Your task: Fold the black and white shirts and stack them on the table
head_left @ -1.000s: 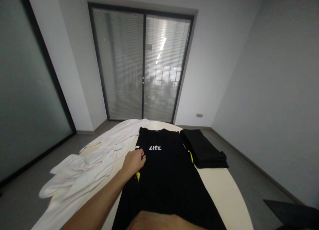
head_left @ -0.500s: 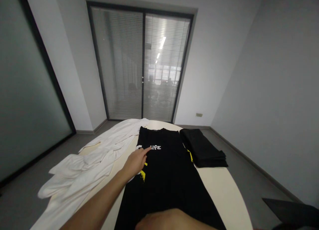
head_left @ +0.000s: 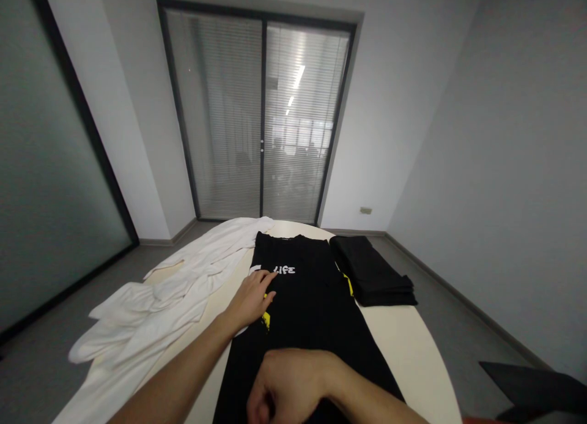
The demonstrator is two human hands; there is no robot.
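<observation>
A black T-shirt lies lengthwise on the table, its neckline at the far end, with white lettering on the chest and yellow print at both side edges. My left hand rests on its left edge beside the lettering, fingers stretched out and thumb apart. Closer to me, my right hand is bent at the wrist over the shirt's lower part, its fingers curled in. What those fingers hold, if anything, is hidden. The shirt's near end runs out of view.
Rumpled white cloth spreads along the left of the rounded cream table and hangs over its edge. A folded black garment lies at the right, against the shirt. A dark object stands off the table at lower right.
My left hand has gone from a pointing index finger to several fingers and the thumb spread on the shirt. My right hand has risen further into view.
</observation>
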